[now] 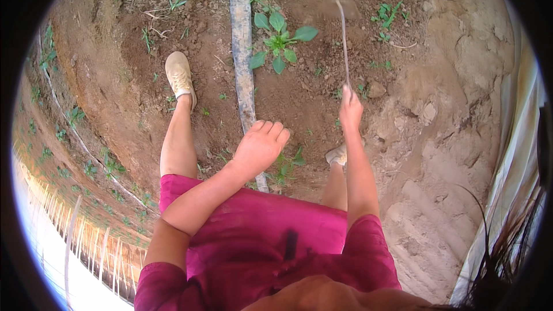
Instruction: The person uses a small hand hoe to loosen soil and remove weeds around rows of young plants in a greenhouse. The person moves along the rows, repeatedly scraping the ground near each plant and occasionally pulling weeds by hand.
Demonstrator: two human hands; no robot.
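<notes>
My right hand (351, 110) grips the near end of a thin-handled tool (344, 41), which points away from me over the soil. Its far end is blurred against the ground, so its shape cannot be made out. A leafy green plant (277, 45) grows left of the tool. With its fingers curled under, my left hand (262, 143) is above the flat drip tape (244, 52), its palm hidden and nothing showing in it. Another small plant (287, 166) stands below and right of that hand.
My shoes (178, 71) are planted on both sides of the tape. Small weeds (386, 16) dot the brown soil. Pale sheeting (503, 181) borders the right side. A second row of seedlings (88, 167) runs along the left, with several thin stakes (103, 248) beyond it.
</notes>
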